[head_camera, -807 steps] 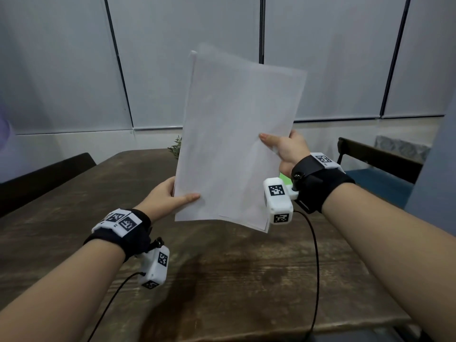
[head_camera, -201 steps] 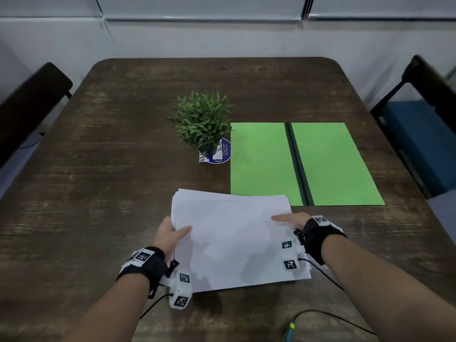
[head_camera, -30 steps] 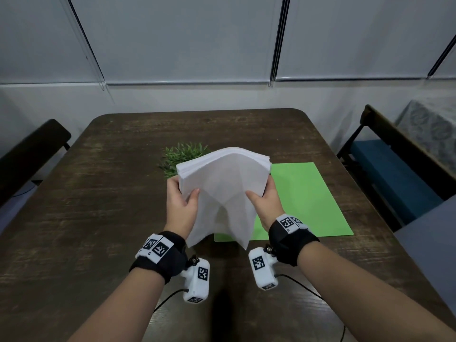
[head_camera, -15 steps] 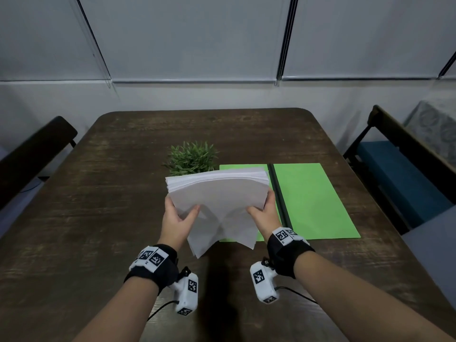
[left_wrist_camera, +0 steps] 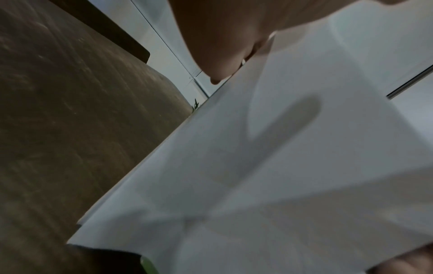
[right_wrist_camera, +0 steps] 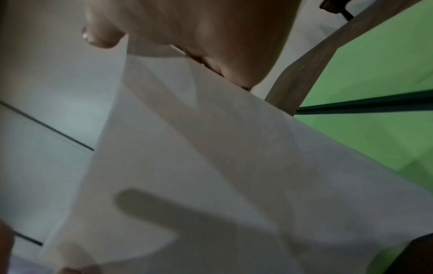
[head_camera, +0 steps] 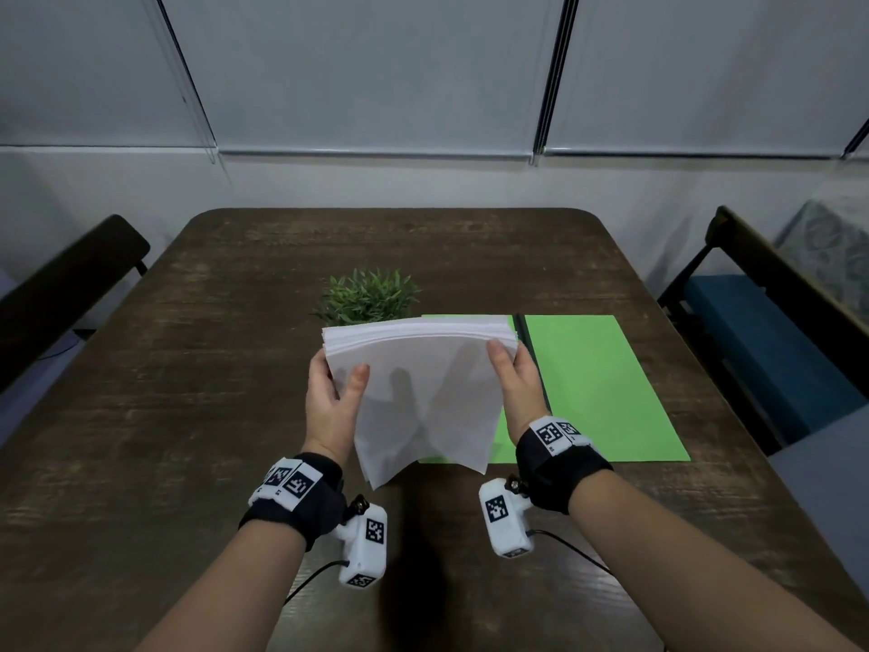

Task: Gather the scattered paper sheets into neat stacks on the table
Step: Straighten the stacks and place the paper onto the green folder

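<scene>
A stack of white paper sheets (head_camera: 418, 383) hangs upright above the wooden table (head_camera: 188, 369), its lower edge drooping toward the tabletop. My left hand (head_camera: 331, 400) grips the stack's left edge, thumb on the near face. My right hand (head_camera: 515, 383) grips the right edge the same way. In the left wrist view the paper stack (left_wrist_camera: 269, 176) fills the frame below my left hand's fingers (left_wrist_camera: 218, 37). The right wrist view shows the white sheets (right_wrist_camera: 211, 176) under my right hand's fingers (right_wrist_camera: 199, 33). Finger shadows show through the paper.
An open green folder (head_camera: 597, 388) with a dark spine lies on the table to the right of the stack. A small potted plant (head_camera: 369, 296) stands just behind the paper. Dark chairs (head_camera: 762, 322) flank the table on both sides. Cables trail from the wrist cameras.
Both hands have lowered the stack and tipped it more upright toward me. The sheets' top edges now look more even than a second ago.
</scene>
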Demonstrator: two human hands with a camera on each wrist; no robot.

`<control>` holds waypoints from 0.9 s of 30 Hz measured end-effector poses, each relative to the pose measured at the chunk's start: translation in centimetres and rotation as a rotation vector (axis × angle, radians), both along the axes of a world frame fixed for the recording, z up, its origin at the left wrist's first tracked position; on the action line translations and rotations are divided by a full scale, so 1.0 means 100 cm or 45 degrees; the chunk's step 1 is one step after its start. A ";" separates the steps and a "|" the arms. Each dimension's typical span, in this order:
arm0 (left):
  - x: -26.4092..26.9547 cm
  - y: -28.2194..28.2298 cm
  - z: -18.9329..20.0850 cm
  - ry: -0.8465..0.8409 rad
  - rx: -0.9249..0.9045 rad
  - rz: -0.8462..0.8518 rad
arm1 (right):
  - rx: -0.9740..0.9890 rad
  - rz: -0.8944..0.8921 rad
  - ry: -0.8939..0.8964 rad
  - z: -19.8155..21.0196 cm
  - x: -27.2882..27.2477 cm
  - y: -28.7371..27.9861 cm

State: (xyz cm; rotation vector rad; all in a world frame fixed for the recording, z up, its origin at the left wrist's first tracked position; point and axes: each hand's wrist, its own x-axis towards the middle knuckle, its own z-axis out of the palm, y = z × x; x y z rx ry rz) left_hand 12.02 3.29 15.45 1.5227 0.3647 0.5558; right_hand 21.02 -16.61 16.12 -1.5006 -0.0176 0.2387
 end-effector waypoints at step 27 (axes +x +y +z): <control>0.008 0.008 0.015 -0.079 0.599 0.154 | 0.286 -0.047 0.271 0.020 0.020 0.010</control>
